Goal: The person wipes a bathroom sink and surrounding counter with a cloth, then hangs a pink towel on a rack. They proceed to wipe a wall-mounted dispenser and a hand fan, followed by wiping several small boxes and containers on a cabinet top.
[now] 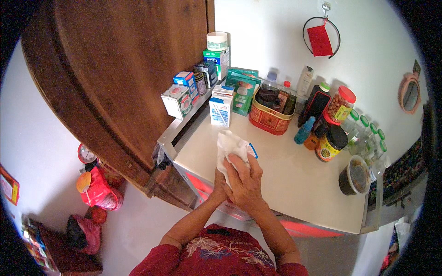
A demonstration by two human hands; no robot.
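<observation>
A white, crumpled, cloth-like piece (232, 145) with a blue edge at its right side is between my hands, above the front of the white-topped surface. My left hand (220, 185) supports it from below and behind, its fingers mostly hidden under the white piece. My right hand (244, 179) lies over it, fingers bent and pressing it against the left. I cannot make out whether anything is wrapped inside. Nearest beyond my hands stands a small white and blue box (221, 110).
A red and gold tin (270, 120) holds bottles. To its right are a blue bottle (304, 130), a black-lidded jar (331, 143), green-lidded jars (357, 133) and a round tub (354, 175). Several boxes (177, 101) line the left ledge by a brown wooden cabinet (119, 69).
</observation>
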